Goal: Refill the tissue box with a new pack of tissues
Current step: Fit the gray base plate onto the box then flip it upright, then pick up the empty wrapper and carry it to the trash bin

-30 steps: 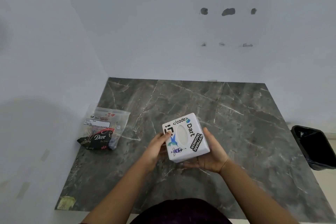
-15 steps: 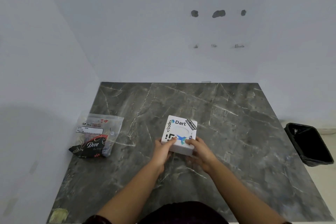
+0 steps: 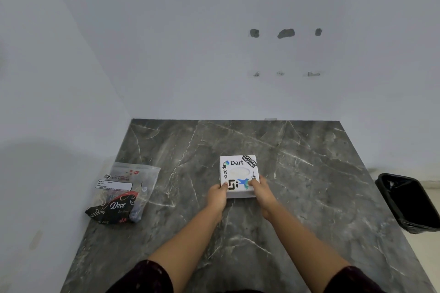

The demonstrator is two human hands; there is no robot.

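A white square tissue box [image 3: 238, 171] covered in stickers rests flat on the dark marble table [image 3: 309, 185], its oval opening facing up. My left hand [image 3: 217, 195] grips its near left corner and my right hand [image 3: 260, 191] grips its near right corner, thumbs on the top face. At the table's left edge lies a clear plastic pack of tissues [image 3: 123, 194] with a black Dove wrapper inside; both hands are well apart from it.
White walls close the table in at the back and the left. A black bin [image 3: 412, 202] with a liner stands on the floor past the table's right edge.
The box was held tilted above the table; it has been lowered, turned and set flat on the marble, a little farther from me. Both hands stay on it.
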